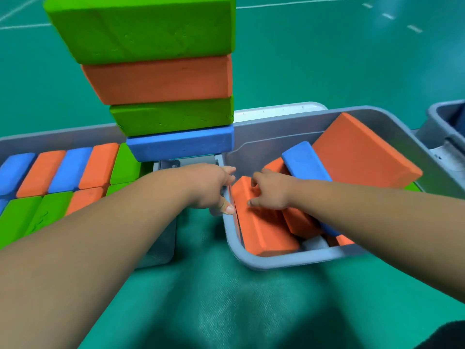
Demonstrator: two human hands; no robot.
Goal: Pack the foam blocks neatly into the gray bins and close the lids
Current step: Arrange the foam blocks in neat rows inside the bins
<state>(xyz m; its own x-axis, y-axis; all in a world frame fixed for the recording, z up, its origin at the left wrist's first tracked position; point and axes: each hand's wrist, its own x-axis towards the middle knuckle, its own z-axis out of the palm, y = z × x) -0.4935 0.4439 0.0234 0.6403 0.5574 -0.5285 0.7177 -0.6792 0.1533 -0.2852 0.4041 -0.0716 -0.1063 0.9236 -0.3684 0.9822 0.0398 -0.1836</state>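
The person's left hand (210,188) clasps the left rim of the right gray bin (289,259), fingers hooked over the wall into the bin and the thumb pressed against the outside. The right hand (273,191) reaches into that bin and grasps an orange block (261,230) that lies along the left wall. The fingers curl over the block's far end and the thumb lies flat on its face.

Other blocks lie loose in this bin. A blue block (304,162) sits tilted across the middle, a large orange slab (362,157) leans against the far wall, and more orange pieces are wedged beneath the blue one.

The left gray bin (50,139) stands just beside it and is packed in tidy rows of blue, orange and green blocks standing on edge. At its right end rises a stack of four blocks (161,80): blue at the bottom, then green, orange and green on top.

A pale gray lid (276,110) shows behind the right bin's far wall. A third gray bin (435,117) shows at the right edge of the view.

All of it rests on a green sports floor (226,298), glossy further out and marked with white lines (289,5).
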